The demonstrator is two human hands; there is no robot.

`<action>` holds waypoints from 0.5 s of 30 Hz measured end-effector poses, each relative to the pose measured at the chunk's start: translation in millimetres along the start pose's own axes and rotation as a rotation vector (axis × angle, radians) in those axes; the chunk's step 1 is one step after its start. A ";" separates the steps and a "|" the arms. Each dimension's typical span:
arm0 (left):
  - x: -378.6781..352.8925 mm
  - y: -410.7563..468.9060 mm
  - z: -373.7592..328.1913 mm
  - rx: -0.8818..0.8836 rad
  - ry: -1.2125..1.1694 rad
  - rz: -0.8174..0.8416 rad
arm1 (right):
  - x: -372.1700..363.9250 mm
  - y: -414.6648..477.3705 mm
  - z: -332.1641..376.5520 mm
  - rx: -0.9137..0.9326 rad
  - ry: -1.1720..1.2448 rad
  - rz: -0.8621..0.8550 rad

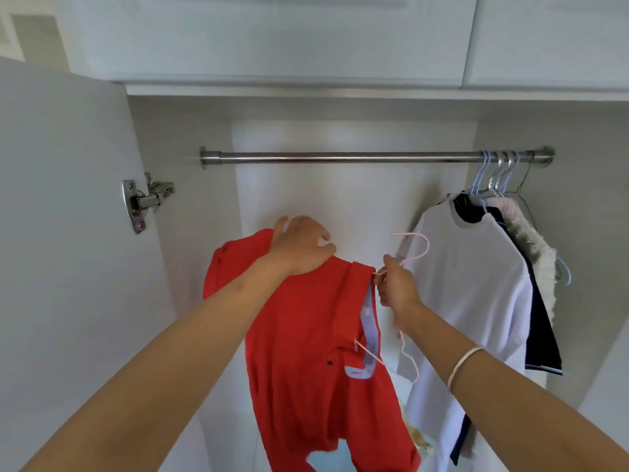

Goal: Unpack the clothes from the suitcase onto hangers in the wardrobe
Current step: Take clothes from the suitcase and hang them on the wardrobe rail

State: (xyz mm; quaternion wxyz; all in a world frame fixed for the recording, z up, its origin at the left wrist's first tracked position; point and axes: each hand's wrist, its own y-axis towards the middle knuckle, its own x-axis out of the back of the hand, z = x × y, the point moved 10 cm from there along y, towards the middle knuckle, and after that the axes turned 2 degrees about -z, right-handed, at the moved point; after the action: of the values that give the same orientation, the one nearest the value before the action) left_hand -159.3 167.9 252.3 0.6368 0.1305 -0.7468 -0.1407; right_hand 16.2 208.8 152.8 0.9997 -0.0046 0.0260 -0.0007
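Where the red polo shirt (pixel 306 335) is: held up in the open wardrobe, below the rail (pixel 340 157), hanging down between both forearms.
Left hand (pixel 301 245): fingers curled over the shirt's top edge, gripping the fabric.
Right hand (pixel 396 287): pinches pink wire hanger (pixel 416 257) by its neck, at the shirt collar; hook free, off the rail.
Rail, right end: white shirt (pixel 469 284), navy and fluffy garments on hangers.
Left: door hinge (pixel 146 201).

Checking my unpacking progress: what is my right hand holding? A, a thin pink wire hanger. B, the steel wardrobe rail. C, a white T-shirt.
A: the right hand pinches the thin pink wire hanger, which is partly threaded into the red polo shirt.
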 end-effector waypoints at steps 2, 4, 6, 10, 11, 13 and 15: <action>-2.2 -4.4 19.8 0.016 0.113 0.061 | 6.4 0.4 -0.2 -0.003 0.004 -0.010; -8.3 -9.9 24.6 0.002 0.132 0.132 | 8.1 -2.5 0.4 0.001 -0.012 -0.003; -12.4 -16.4 15.2 -0.025 0.125 0.158 | 3.5 -6.7 2.9 0.032 -0.039 0.013; -28.0 -20.6 -15.4 -0.027 -0.013 0.176 | -20.9 -16.1 11.5 0.033 0.047 0.115; -31.6 -20.1 -23.5 -0.024 -0.052 0.180 | -27.7 -18.2 13.8 0.034 0.060 0.145; -37.1 -17.7 -33.4 -0.005 -0.119 0.206 | -38.9 -24.5 19.2 0.048 0.092 0.203; -38.3 -15.5 -35.6 0.012 -0.148 0.228 | -42.7 -29.9 21.7 0.028 0.179 0.259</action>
State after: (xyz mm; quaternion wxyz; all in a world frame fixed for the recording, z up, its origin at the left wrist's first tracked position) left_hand -117.9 166.3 216.7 0.5908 0.0380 -0.8027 -0.0721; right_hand -25.4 179.2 176.9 0.9850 0.0131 0.1156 0.1275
